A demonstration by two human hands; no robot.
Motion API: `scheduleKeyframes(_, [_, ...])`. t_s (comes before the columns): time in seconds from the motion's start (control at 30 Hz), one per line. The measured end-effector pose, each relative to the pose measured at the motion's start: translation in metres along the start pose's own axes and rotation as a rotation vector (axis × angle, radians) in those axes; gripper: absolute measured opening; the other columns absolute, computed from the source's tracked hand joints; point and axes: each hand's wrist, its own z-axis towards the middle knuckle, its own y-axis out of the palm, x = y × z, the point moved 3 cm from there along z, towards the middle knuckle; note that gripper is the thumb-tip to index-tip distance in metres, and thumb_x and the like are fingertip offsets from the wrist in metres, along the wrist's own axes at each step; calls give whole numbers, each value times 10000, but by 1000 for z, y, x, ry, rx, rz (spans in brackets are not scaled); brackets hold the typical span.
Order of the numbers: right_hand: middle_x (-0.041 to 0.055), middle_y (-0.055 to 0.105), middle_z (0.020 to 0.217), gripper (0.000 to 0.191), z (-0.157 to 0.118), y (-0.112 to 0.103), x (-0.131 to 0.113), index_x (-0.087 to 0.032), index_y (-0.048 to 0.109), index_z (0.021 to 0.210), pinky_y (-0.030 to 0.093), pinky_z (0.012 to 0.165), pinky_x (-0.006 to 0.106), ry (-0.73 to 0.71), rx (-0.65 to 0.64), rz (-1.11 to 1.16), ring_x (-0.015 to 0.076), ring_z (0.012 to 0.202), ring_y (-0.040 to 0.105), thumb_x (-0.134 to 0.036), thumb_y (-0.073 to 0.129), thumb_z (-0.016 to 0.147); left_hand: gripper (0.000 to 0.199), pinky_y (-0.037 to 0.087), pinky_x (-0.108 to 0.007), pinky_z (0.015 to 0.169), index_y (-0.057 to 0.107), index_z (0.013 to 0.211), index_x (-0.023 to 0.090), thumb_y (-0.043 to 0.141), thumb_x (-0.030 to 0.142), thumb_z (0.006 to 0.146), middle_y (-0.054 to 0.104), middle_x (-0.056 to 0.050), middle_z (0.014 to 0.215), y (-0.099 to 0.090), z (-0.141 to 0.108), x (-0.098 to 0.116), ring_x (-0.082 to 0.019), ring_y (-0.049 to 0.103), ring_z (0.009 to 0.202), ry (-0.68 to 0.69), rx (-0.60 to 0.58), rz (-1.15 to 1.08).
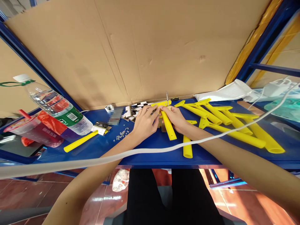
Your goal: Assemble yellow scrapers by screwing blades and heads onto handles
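Observation:
My right hand (173, 118) is wrapped round the upper part of a yellow plastic handle (169, 126), whose hollow tube slants down towards me. My left hand (145, 121) has its fingers bent and pressed together at that handle's head end; what they pinch there is hidden. Just behind the hands lie another yellow piece (161, 103) and a thin metal shaft (167, 98) standing upright. Small metal hardware bits (122, 133) are scattered left of my left hand. Black-and-white packets (129, 112) lie beyond it. Another yellow handle (187, 147) rests below my right wrist.
Several yellow handles (234, 134) with forked heads spread over the blue shelf (150, 157) at right. A water bottle (67, 112), a drink cup (39, 131) and a yellow tube (81, 141) are at left. A white cable (140, 150) crosses the view. Cardboard (152, 50) stands behind.

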Motion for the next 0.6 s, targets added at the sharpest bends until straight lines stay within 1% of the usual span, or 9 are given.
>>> scheduleKeyframes(0.1, [6, 696, 736, 506, 0, 0, 0, -216, 697, 826, 539, 529, 292, -22, 6, -35, 150, 556, 619, -652, 955, 815, 494, 539, -590, 1259, 739, 1575, 141, 525, 222, 1137, 752, -185, 1588, 1, -1, 4, -383, 627, 1464, -57, -18, -34])
scheduleKeyframes(0.17, [5, 685, 741, 565, -1, 0, 0, -220, 680, 819, 521, 543, 296, -44, 21, -57, 156, 586, 612, -710, 955, 773, 520, 515, -591, 1312, 704, 1617, 138, 505, 228, 1145, 725, -190, 1629, 2, -2, 9, -377, 594, 1520, -96, -37, -69])
scheduleKeyframes(0.27, [-11, 639, 733, 609, -1, 0, 0, -229, 632, 788, 454, 559, 282, -96, 54, -99, 143, 633, 541, -755, 937, 752, 550, 454, -607, 1384, 647, 1673, 128, 468, 296, 1180, 657, -204, 1714, 3, -5, 21, -381, 523, 1623, -142, -71, -92])
scheduleKeyframes(0.37, [-20, 590, 712, 636, 0, -1, -1, -241, 574, 748, 400, 576, 281, -149, 61, -158, 144, 675, 481, -781, 909, 761, 618, 402, -629, 1423, 563, 1741, 117, 475, 372, 1185, 581, -225, 1774, 3, -5, 33, -399, 456, 1695, -209, -111, -113])
scheduleKeyframes(0.43, [-24, 560, 697, 651, 2, -2, -1, -249, 546, 736, 382, 581, 287, -178, 55, -199, 150, 685, 464, -810, 873, 778, 674, 407, -652, 1416, 494, 1797, 164, 508, 413, 1171, 515, -219, 1817, 5, -4, 37, -407, 398, 1741, -280, -138, -148])
scheduleKeyframes(0.5, [-33, 520, 685, 656, 4, -4, -1, -253, 520, 725, 355, 584, 291, -208, 62, -243, 148, 680, 432, -818, 847, 795, 728, 441, -675, 1387, 443, 1834, 259, 575, 430, 1138, 474, -191, 1836, 8, -3, 38, -410, 351, 1772, -341, -155, -196])
scheduleKeyframes(0.57, [-36, 495, 688, 638, 6, -7, -1, -256, 495, 716, 333, 592, 293, -240, 75, -287, 144, 679, 401, -791, 824, 826, 773, 471, -694, 1358, 439, 1835, 333, 645, 415, 1095, 473, -173, 1823, 11, -2, 37, -415, 358, 1768, -365, -155, -248])
scheduleKeyframes(0.6, [-34, 494, 692, 618, 7, -8, -1, -256, 489, 714, 328, 597, 295, -254, 77, -309, 145, 682, 397, -768, 809, 847, 781, 484, -700, 1345, 453, 1827, 345, 668, 403, 1078, 479, -176, 1808, 12, -1, 35, -421, 382, 1755, -367, -150, -273])
